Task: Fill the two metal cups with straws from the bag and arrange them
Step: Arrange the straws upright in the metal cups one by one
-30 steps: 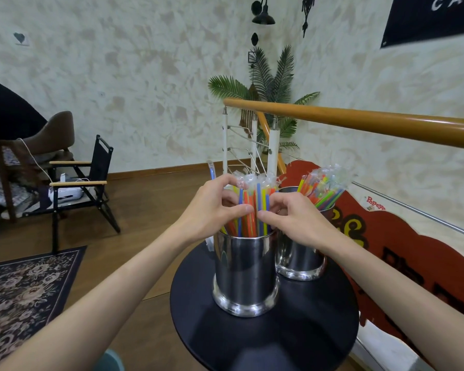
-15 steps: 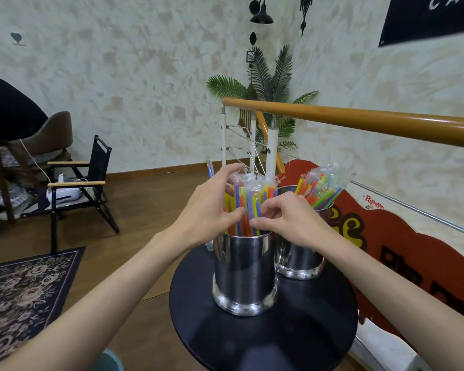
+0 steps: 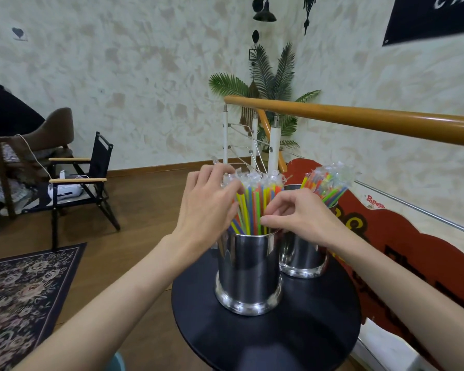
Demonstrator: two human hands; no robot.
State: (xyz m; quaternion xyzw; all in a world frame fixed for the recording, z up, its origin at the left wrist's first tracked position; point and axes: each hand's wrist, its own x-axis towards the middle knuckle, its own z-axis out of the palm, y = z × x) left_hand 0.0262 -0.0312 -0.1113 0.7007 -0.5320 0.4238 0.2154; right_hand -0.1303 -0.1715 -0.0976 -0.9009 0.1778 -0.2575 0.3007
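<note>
Two shiny metal cups stand on a small round black table [image 3: 292, 341]. The near cup [image 3: 248, 274] holds a bunch of wrapped coloured straws [image 3: 255, 202] standing upright. My left hand [image 3: 206, 210] presses against the left side of that bunch with its fingers curved round it. My right hand [image 3: 298, 215] pinches straws at the bunch's right side, just above the rim. The far cup [image 3: 303, 255] sits behind and to the right, partly hidden by my right wrist, with its own straws [image 3: 327, 183] leaning right. No bag is in view.
A wooden handrail [image 3: 359, 119] runs across just beyond the cups, with a red signboard [image 3: 413, 253] below it at the right. A black folding chair [image 3: 78, 180] and a patterned rug [image 3: 19, 298] lie to the left on the wooden floor.
Both hands have slid down and apart on the near cup's straws. The bunch has loosened, and more of the coloured straws shows between the hands.
</note>
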